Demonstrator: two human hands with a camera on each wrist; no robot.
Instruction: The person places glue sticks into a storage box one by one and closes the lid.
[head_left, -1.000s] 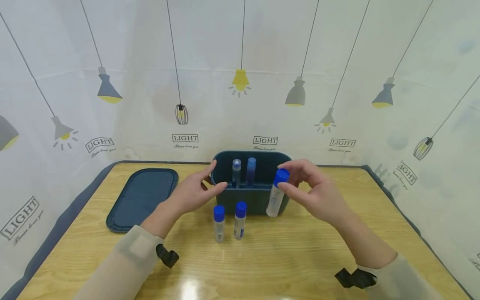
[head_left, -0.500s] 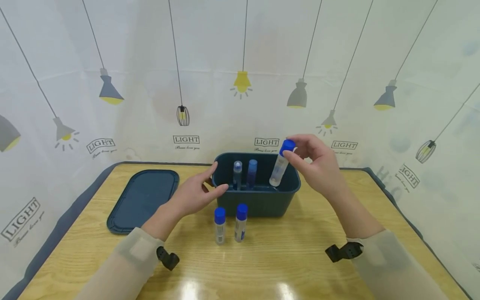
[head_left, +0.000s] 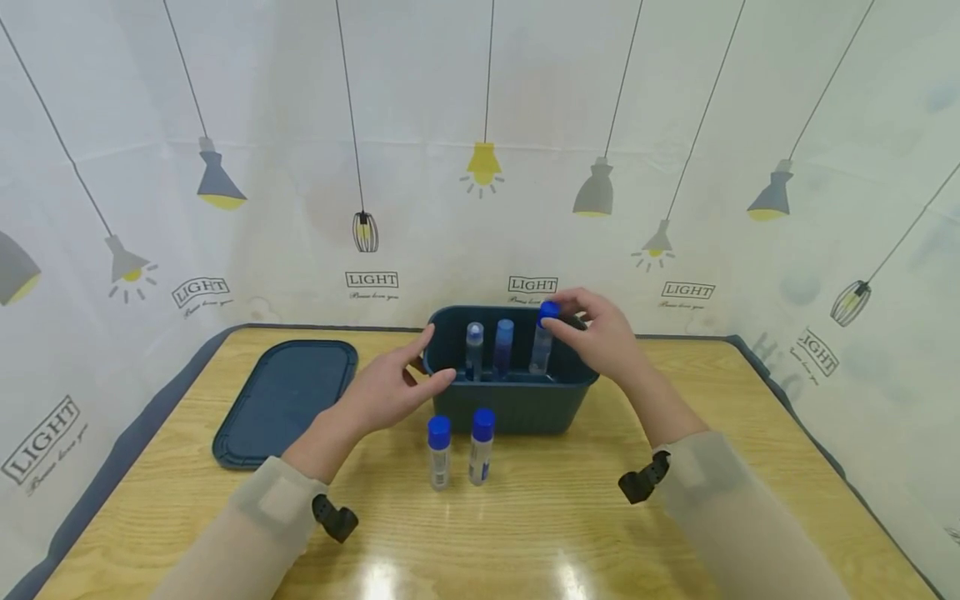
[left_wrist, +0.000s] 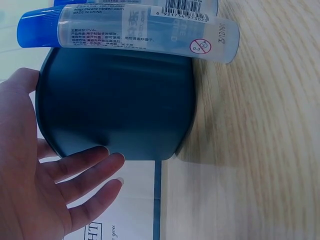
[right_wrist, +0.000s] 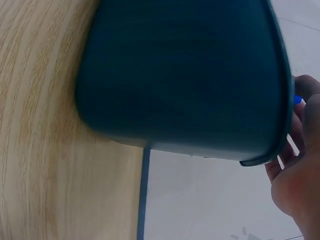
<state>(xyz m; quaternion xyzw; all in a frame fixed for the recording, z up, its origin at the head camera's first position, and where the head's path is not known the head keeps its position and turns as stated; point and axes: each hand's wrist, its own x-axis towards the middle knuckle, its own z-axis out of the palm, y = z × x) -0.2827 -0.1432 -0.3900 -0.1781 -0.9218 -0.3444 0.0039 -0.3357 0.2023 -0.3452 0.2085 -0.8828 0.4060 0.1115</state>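
My right hand (head_left: 609, 342) pinches the blue cap of a clear glue bottle (head_left: 542, 353) between thumb and fingers. That bottle hangs nearly upright within the dark blue box (head_left: 510, 410), at its right part; whether its base touches the floor is hidden. Two other glue bottles stand inside, a left one (head_left: 475, 354) and a middle one (head_left: 503, 350). At the box's left end my left hand (head_left: 386, 385) rests with spread, fairly straight fingers, thumb near the front rim. Before the box stand two more capped glue bottles, one left (head_left: 439, 454) and one right (head_left: 482, 447); printed labels show in the left wrist view.
A dark blue lid (head_left: 288, 402) lies flat on the wooden table (head_left: 600, 517), left of the box. Behind the table hangs a pale cloth (head_left: 420, 108) printed with lamps. A black wrist camera (head_left: 643, 479) sits on the right sleeve.
My right hand has lifted the glue bottle from in front of the box, over its rim, then moved it left and down into the box. The left hand stays at the box's left end.
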